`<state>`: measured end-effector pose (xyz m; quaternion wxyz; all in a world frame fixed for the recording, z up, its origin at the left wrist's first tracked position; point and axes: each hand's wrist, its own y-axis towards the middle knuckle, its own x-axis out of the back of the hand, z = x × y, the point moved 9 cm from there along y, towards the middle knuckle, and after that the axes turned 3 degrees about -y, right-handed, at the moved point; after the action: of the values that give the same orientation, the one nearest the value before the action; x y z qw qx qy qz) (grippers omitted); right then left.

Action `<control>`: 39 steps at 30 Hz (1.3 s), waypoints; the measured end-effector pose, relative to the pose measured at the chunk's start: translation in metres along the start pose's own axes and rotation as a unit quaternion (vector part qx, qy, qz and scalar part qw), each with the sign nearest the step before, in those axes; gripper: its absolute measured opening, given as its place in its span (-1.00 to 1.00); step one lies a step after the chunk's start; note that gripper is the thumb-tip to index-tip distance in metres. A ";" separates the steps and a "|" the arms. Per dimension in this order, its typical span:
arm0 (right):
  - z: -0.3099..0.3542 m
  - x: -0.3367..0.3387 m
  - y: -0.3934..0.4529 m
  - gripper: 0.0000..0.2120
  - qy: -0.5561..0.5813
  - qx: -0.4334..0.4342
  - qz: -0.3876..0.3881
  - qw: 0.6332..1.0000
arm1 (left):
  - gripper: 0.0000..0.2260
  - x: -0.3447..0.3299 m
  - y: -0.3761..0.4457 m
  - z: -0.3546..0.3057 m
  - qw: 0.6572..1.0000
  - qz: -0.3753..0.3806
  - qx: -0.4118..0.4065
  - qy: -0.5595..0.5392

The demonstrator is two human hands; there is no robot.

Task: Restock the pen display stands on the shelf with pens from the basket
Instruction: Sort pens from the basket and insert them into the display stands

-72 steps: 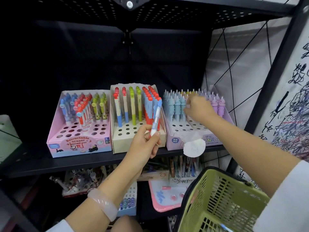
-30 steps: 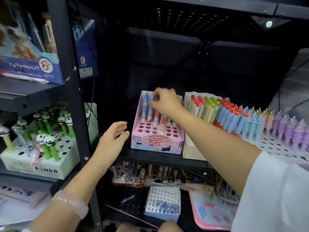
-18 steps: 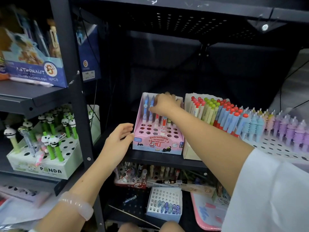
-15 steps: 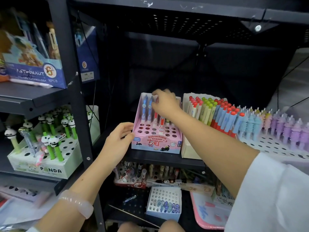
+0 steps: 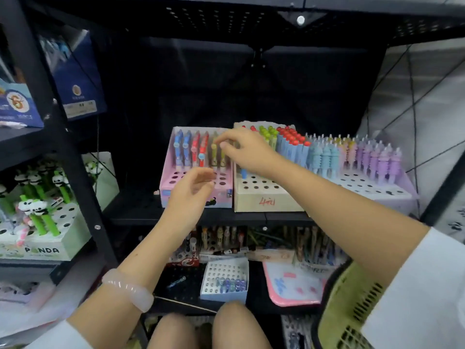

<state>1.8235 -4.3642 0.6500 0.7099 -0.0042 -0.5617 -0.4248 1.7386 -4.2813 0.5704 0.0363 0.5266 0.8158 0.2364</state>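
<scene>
The right hand (image 5: 247, 149) is held over the back rows of the pink cardboard pen display stand (image 5: 196, 172) on the black metal shelf (image 5: 208, 217), its grip pinched at the top of a yellow-green pen (image 5: 214, 153), while the left hand (image 5: 192, 190) is held before the stand with its grip loosely spread and nothing visibly in it. Tightly packed neighbouring pens could be tipped if that pen is pushed askew, or a hole could be missed. Room is left only in the empty front holes, the beige cardboard stand (image 5: 266, 197) is set touching on the right, and the green plastic basket (image 5: 347, 311) is kept low right.

A black perforated-metal shelving unit (image 5: 251, 217) fills the view; right of it, a grey panelled wall (image 5: 427, 102); above, a small round light (image 5: 300, 20).
</scene>
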 end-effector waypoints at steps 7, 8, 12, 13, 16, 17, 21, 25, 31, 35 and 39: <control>-0.102 0.045 -0.156 -0.82 0.040 -0.106 0.036 0.993 | -0.80 -0.169 -0.051 0.010 0.976 0.203 0.042 -0.059; -0.121 0.047 -0.182 -0.83 0.033 -0.133 0.045 0.989 | -0.79 -0.192 -0.063 0.013 0.971 0.224 0.047 -0.065; -0.196 0.042 -0.284 -0.83 -0.007 -0.243 0.078 0.967 | -0.80 -0.276 -0.113 0.025 0.942 0.325 0.057 -0.067; -0.212 0.035 -0.307 -0.82 -0.025 -0.259 0.098 0.961 | -0.80 -0.293 -0.124 0.029 0.932 0.353 0.055 -0.055; -0.258 -0.009 -0.381 -0.75 -0.078 -0.300 0.243 0.919 | -0.82 -0.332 -0.155 0.044 0.901 0.430 0.050 -0.010; -0.271 -0.025 -0.408 -0.74 -0.084 -0.314 0.303 0.896 | -0.82 -0.341 -0.163 0.050 0.890 0.452 0.056 0.004; -0.294 -0.064 -0.504 -0.81 0.013 -0.377 0.463 0.802 | -0.79 -0.362 -0.188 0.074 0.844 0.525 0.064 0.095; -0.271 -0.084 -0.559 -0.65 0.088 -0.372 0.559 0.736 | -0.78 -0.367 -0.200 0.088 0.814 0.560 0.081 0.133; -0.254 -0.107 -0.593 -0.31 -0.061 -0.353 0.577 0.734 | -0.79 -0.367 -0.206 0.098 0.803 0.571 0.101 0.140; -0.246 -0.114 -0.581 -0.35 -0.259 -0.271 0.505 0.777 | -0.81 -0.366 -0.206 0.098 0.807 0.566 0.102 0.131; -0.246 -0.124 -0.576 -0.39 -0.306 -0.239 0.486 0.783 | -0.81 -0.363 -0.206 0.096 0.812 0.560 0.112 0.119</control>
<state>1.6673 -4.7773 0.1885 0.5894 -0.5761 -0.5534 -0.1201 1.7560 -4.6350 0.3287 -0.2594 0.8605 0.3979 0.1840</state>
